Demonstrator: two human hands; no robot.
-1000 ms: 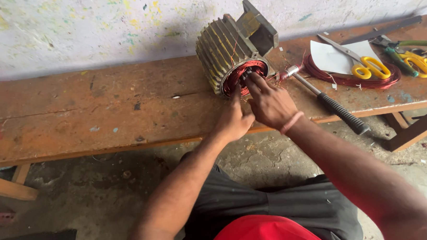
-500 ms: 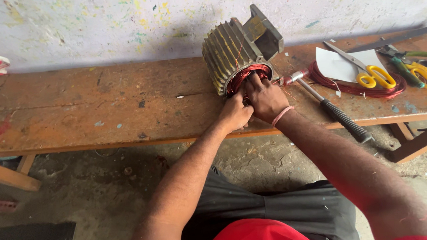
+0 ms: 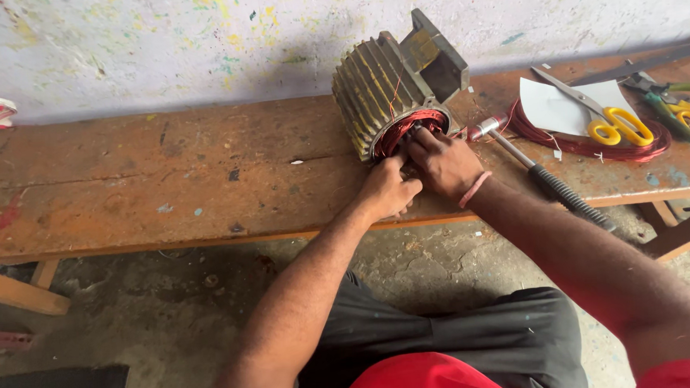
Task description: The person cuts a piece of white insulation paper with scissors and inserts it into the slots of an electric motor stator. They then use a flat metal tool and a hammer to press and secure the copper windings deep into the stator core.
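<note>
A ribbed, olive-grey motor stator (image 3: pixel 383 84) lies on its side on a worn wooden bench (image 3: pixel 166 186), its open end facing me with red copper windings (image 3: pixel 404 129) showing. My left hand (image 3: pixel 387 188) is curled at the lower rim of the opening, fingers against the windings. Beside it, my right hand (image 3: pixel 444 162), with a pink band on the wrist, presses its fingertips into the same windings. What the fingers pinch is hidden.
A hammer with a ribbed black grip (image 3: pixel 546 181) lies right of my hands. Farther right sit a coil of red wire (image 3: pixel 591 144), white paper (image 3: pixel 570 106), yellow-handled scissors (image 3: pixel 625 127), and more tools (image 3: pixel 674 102). A paint-flecked wall stands behind the bench.
Both hands have stayed at the stator opening, shifting only slightly on the windings. The view has drifted a little, so the stator sits a bit higher and more central.
</note>
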